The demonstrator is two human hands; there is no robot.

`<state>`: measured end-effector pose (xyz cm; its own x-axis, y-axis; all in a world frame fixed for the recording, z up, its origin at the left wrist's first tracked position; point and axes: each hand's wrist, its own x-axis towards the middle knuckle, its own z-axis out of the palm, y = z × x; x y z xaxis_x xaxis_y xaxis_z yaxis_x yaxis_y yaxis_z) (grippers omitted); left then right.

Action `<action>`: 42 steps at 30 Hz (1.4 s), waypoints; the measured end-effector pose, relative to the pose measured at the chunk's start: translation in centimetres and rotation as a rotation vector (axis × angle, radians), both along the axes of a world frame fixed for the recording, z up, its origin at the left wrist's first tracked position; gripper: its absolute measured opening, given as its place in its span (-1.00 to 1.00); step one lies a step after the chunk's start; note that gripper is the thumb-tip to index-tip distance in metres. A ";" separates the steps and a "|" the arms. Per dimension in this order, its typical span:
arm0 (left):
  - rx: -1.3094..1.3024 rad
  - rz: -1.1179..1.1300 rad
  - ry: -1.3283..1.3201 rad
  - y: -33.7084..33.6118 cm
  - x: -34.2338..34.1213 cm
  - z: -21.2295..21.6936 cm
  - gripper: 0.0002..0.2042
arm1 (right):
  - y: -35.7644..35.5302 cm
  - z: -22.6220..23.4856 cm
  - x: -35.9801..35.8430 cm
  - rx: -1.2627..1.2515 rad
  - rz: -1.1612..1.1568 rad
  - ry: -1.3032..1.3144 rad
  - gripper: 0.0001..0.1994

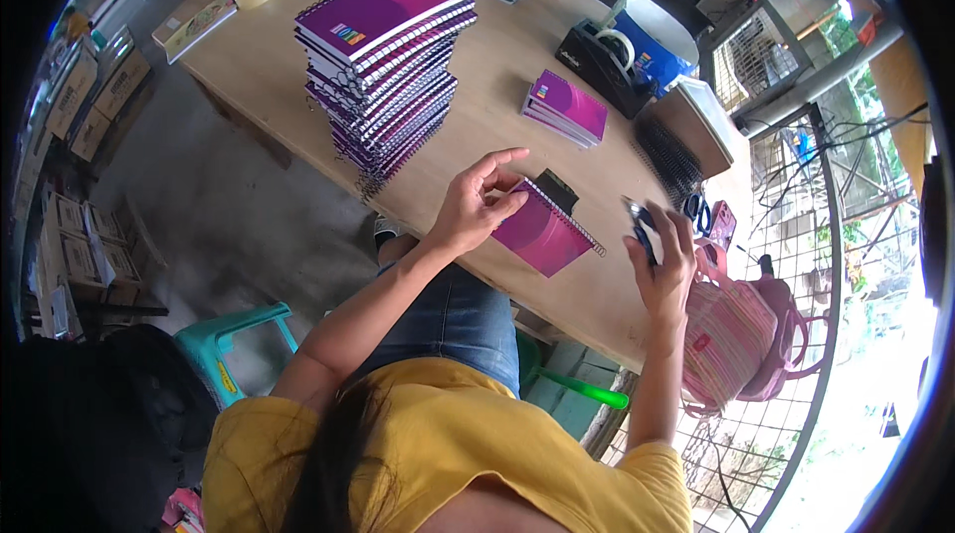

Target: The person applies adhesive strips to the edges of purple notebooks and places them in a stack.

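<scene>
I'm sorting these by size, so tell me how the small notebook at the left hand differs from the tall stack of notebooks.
The small notebook is single; the tall stack holds many. The small notebook's cover is smaller than the tall stack's top one. The left hand touches the small notebook; the tall stack stands untouched. Both show purple covers and spiral bindings.

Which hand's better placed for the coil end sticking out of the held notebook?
Likely the right hand: it holds a blurred metal-tipped tool and is nearer that coil end; the left hand holds the notebook's opposite end.
</scene>
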<state>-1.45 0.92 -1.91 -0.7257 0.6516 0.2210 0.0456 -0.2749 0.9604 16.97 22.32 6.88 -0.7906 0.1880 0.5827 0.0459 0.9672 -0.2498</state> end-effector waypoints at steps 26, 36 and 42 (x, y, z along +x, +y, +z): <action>0.002 0.101 0.194 -1.1 3.0 6.2 -0.53 | -3.3 7.1 -4.3 -0.181 0.281 -0.313 -0.70; -0.226 0.191 0.948 -11.2 -13.0 30.1 -0.83 | 3.6 5.7 1.8 -0.408 -0.048 -0.028 -0.63; -0.531 -0.320 1.310 -1.6 -18.6 25.6 -0.90 | 4.8 -3.8 2.2 -0.081 -0.206 -0.153 -0.64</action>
